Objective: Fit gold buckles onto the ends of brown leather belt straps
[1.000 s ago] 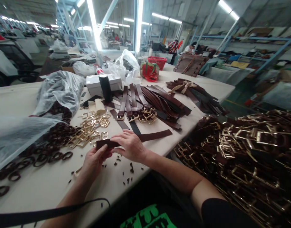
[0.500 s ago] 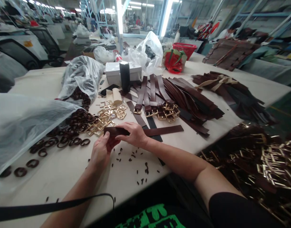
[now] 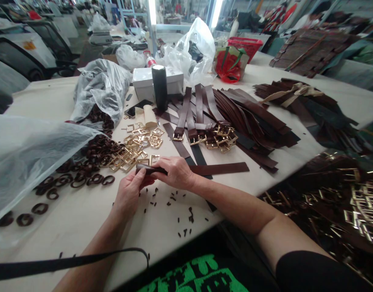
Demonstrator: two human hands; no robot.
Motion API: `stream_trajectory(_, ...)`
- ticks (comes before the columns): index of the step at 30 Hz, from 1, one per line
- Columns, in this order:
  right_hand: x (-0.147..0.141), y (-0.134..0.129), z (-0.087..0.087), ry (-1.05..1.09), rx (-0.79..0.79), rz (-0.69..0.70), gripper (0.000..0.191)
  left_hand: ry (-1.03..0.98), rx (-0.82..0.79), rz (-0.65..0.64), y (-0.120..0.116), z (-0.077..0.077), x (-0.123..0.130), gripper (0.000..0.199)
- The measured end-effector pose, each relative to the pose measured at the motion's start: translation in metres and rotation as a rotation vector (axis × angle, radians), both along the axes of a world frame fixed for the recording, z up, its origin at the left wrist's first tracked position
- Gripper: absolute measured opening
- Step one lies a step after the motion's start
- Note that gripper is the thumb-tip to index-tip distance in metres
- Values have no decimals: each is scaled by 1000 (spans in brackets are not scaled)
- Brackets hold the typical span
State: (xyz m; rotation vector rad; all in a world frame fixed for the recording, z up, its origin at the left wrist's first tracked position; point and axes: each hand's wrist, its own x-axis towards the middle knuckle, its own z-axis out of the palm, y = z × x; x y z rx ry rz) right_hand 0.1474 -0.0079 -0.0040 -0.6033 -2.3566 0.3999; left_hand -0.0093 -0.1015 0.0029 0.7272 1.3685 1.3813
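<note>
A dark brown leather strap (image 3: pixel 221 168) lies across the table's front, its right end flat. My left hand (image 3: pixel 130 188) pinches the strap's left end, thumb on top. My right hand (image 3: pixel 175 172) grips the same strap just to the right, fingers bent over it. Between and behind my fingers the strap looks curved. A gold buckle (image 3: pixel 154 159) shows right behind my right fingertips; whether they touch it I cannot tell. Beyond lie a pile of gold buckles (image 3: pixel 134 147) and, further left, many brown leather loops (image 3: pixel 95 156). Small dark pieces (image 3: pixel 173 197) are scattered in front of my hands.
Straps with buckles (image 3: pixel 190 117) and a strap stack (image 3: pixel 250 117) lie behind on the right. A black bottle (image 3: pixel 160 87) stands before a white box (image 3: pixel 175 81). Plastic bags (image 3: pixel 102 89) sit at left. Many buckled pieces (image 3: pixel 361 211) fill the lower right.
The view has tilted down and shifted slightly. The strap's left end has turned and now looks more curved in my fingers. Both hands keep hold of it.
</note>
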Motion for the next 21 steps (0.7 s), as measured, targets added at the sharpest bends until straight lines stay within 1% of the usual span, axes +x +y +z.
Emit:
stream_trajectory(2, 0, -1, 0, -47, 17, -16, 20, 249, 27, -11, 1, 0, -9, 45)
stream_trajectory(5, 0, -1, -2, -84, 56, -26, 21, 639, 190, 56, 2, 3, -19, 42)
stream_trajectory(6, 0, -2, -3, -90, 67, -19, 21, 751, 261, 43, 2, 5, -19, 38)
stream_trajectory(8, 1, -2, -5, -95, 71, 0, 20, 900, 377, -44, 2, 8, -18, 22)
stream_trajectory(9, 2, -3, -6, -92, 60, 6, 20, 929, 410, -95, 2, 10, -16, 15)
stream_trajectory(11, 4, -3, -7, -68, 27, 16, 20, 928, 441, -144, 2, 11, -14, 13)
stream_trajectory(13, 5, -4, -8, -33, -10, 21, 19, 942, 465, -147, 3, 11, -13, 13)
stream_trajectory(18, 5, -6, -9, -26, -74, 22, 16, 1093, 493, -198, 3, 9, -14, 15)
stream_trajectory(21, 6, -1, -6, -33, -64, 18, 12, 1069, 527, -197, 0, 12, -7, 15)
